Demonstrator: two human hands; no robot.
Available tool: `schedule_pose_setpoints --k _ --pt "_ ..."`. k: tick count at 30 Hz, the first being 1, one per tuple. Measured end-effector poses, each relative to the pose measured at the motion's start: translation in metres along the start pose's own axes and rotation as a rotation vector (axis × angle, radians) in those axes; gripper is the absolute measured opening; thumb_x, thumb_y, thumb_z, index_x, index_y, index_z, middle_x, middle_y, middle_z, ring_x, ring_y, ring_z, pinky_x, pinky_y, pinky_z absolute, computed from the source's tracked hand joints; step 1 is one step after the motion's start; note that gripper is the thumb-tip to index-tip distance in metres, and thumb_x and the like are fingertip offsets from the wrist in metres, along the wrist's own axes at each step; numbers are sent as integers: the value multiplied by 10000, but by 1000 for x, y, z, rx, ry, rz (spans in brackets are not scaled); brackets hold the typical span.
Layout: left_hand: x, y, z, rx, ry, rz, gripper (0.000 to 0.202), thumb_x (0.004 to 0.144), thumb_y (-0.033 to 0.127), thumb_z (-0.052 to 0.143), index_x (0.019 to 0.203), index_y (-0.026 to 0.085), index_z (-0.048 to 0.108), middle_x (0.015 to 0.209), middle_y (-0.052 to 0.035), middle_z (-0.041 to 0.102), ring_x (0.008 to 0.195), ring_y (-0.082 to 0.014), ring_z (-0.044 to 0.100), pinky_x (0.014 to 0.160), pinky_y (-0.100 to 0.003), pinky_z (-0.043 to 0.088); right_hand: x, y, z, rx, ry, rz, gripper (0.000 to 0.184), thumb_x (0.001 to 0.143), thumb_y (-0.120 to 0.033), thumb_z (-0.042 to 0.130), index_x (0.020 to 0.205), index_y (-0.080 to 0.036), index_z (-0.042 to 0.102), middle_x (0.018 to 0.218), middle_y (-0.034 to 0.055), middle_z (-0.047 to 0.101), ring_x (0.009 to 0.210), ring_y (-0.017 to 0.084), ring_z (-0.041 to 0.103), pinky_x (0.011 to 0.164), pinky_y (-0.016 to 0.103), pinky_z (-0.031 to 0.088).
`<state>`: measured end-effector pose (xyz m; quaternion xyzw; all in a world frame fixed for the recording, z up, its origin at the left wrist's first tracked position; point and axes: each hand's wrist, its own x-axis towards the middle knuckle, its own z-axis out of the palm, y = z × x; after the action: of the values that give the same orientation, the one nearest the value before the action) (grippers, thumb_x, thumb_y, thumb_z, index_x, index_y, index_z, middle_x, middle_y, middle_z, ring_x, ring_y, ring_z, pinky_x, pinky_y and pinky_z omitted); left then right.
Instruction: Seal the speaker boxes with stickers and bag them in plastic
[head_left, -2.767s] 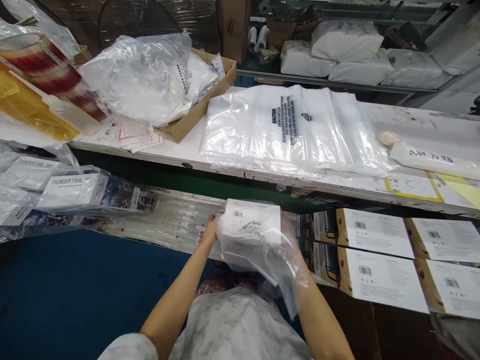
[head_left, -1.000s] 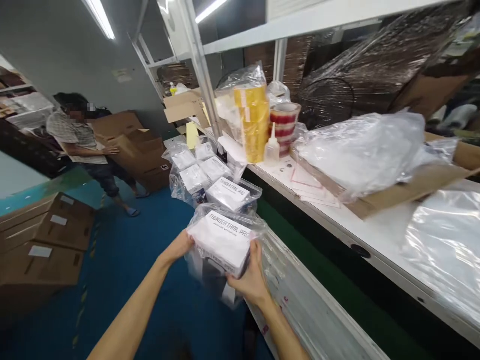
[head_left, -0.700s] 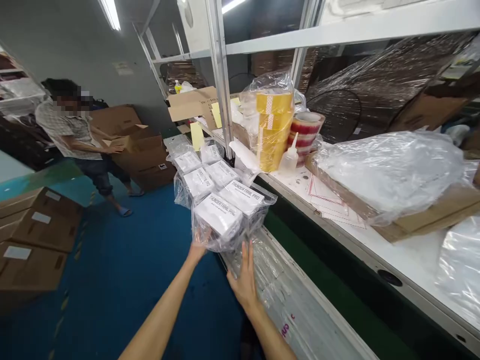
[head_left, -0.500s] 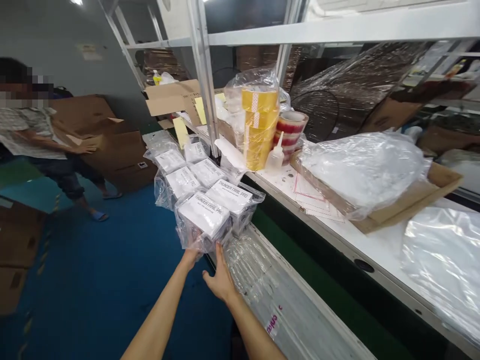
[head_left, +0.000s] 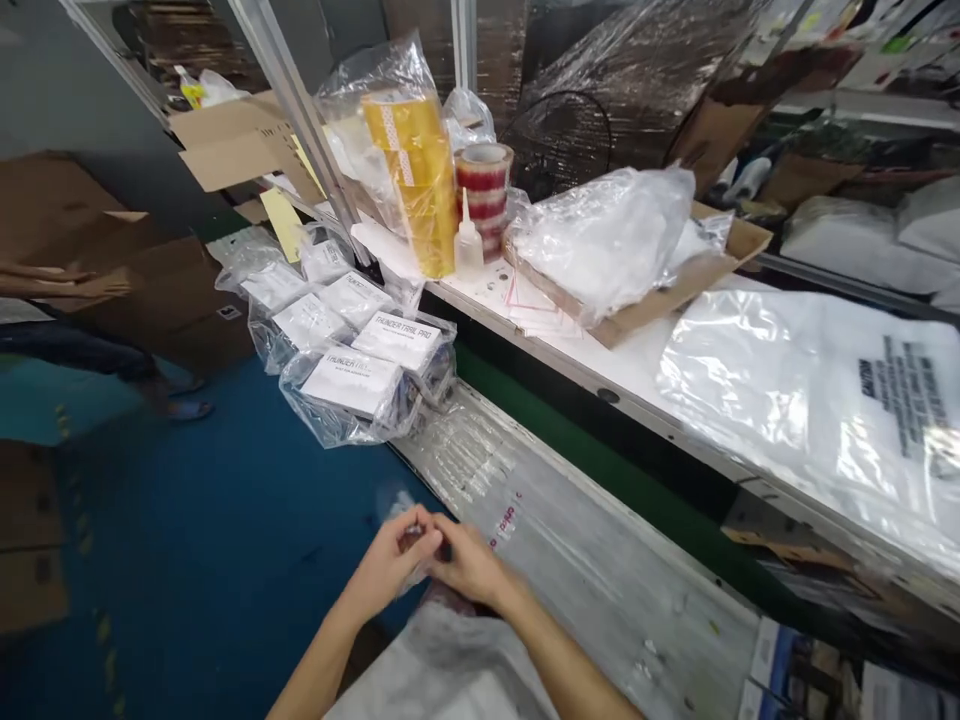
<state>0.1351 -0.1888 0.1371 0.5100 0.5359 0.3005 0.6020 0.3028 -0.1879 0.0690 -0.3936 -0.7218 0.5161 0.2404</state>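
My left hand [head_left: 394, 568] and my right hand [head_left: 471, 566] meet low in the view, in front of my body. Their fingers are closed in a pinch around a crumpled piece of clear plastic film [head_left: 401, 503]; part of it is hidden behind the fingers and blurred. Beyond them, on the far end of the grey metal ledge [head_left: 574, 560], stand several white printed boxes in clear plastic bags [head_left: 352, 385], in two rows. Neither hand touches these boxes.
On the white bench [head_left: 544, 305] to the right stand yellow tape rolls [head_left: 426, 190], red-and-clear tape rolls [head_left: 482, 195], a small dropper bottle [head_left: 468, 240] and a cardboard tray [head_left: 660, 290] with plastic bags. Flat bags [head_left: 810, 390] lie nearer. Someone's hands rest by cartons [head_left: 172, 280] at left.
My hands have left the nearest bagged box, drawn back toward my body and come together on clear film. My view has turned down and to the right.
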Motion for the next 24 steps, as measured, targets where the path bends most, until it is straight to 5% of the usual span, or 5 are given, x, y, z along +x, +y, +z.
schedule_pose_setpoints --k 3,10,15,19,24 --pt "4 54 15 192 -99 257 373 861 521 781 959 205 609 916 -17 532 784 -148 507 744 -268 462 -63 -15 -48 42 135 13 315 899 -454 751 743 -194 669 981 61 690 973 238 624 997 421 473" --pt "23 118 121 648 -406 391 373 921 388 693 1283 301 719 1320 -112 582 1103 -289 647 802 -323 559 -216 -44 -153 177 485 149 381 999 -566 588 963 -202 694 859 32 688 788 177 604 702 273 465" --pt "31 133 223 645 -344 643 153 899 352 706 861 215 763 1316 -143 598 1304 -360 553 975 -417 553 -327 -45 -181 -79 765 371 397 950 -568 653 802 -200 636 647 -41 517 609 122 415 560 241 301" --pt "24 146 290 310 -651 537 222 911 392 736 1016 200 699 1110 -120 738 959 -249 714 782 -339 602 -415 -55 -192 -3 756 327 372 933 -544 675 818 -191 646 724 -20 581 658 125 483 590 235 368" --pt "11 148 353 351 -718 439 449 776 401 884 1148 187 751 864 -70 769 718 -189 709 662 -254 543 -512 -63 -193 -83 1041 470 397 955 -559 631 857 -183 716 578 -19 597 476 121 472 475 244 349"
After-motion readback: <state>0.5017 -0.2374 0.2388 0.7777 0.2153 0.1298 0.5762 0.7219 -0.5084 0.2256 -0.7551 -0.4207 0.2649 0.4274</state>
